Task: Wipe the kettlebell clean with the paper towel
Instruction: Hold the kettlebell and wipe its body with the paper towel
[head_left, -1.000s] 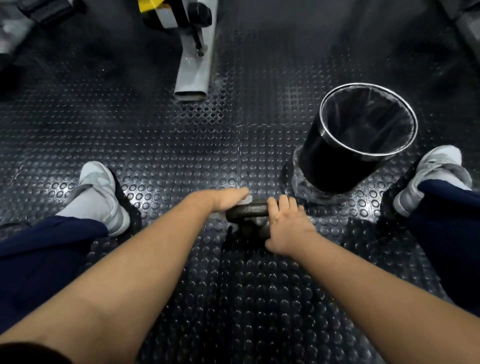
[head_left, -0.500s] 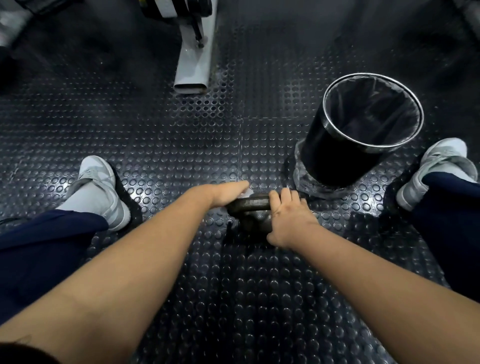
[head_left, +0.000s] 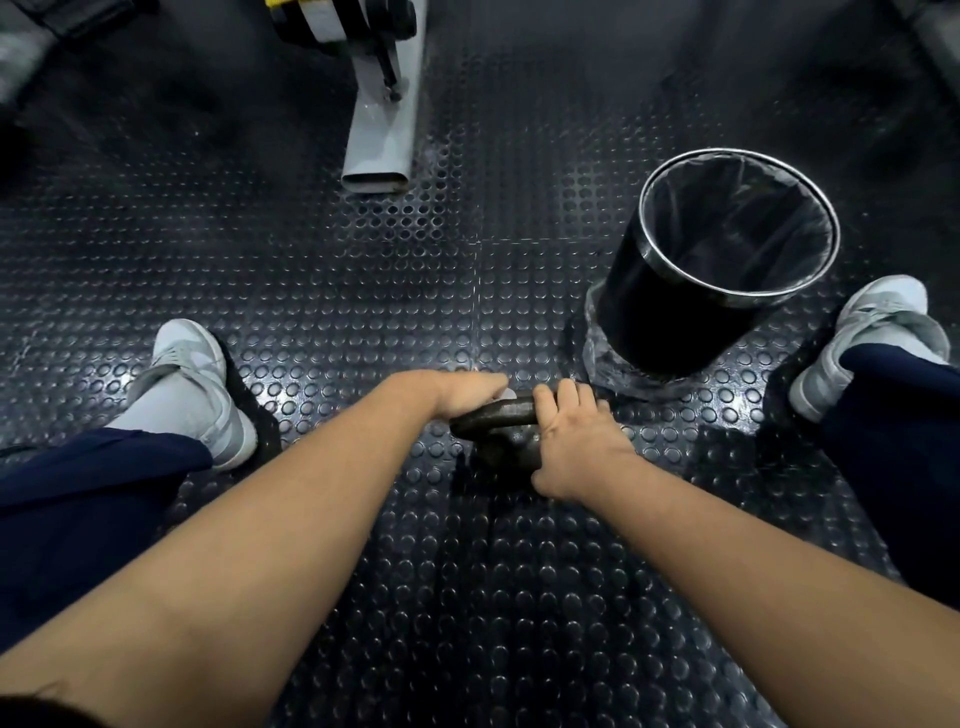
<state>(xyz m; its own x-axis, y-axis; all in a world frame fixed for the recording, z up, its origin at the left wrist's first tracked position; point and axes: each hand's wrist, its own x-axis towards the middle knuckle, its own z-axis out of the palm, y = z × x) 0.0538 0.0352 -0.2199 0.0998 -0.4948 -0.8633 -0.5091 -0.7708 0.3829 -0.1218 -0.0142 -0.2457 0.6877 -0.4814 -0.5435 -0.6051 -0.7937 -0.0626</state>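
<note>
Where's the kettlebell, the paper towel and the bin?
kettlebell (head_left: 493, 411), head view, on its dark handle bar.
paper towel (head_left: 508, 394), head view, white bit under the left hand.
bin (head_left: 660, 291), head view, black outer wall.

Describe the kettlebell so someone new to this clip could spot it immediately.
Start at the black bin standing on the studded floor, then look toward the person, between the two shoes. The kettlebell sits there under both hands: a small dark iron lump, the only thing being touched.

One head-worn wide-angle view looks steeply down, close over both forearms, at the studded floor (head_left: 311, 270)
</note>
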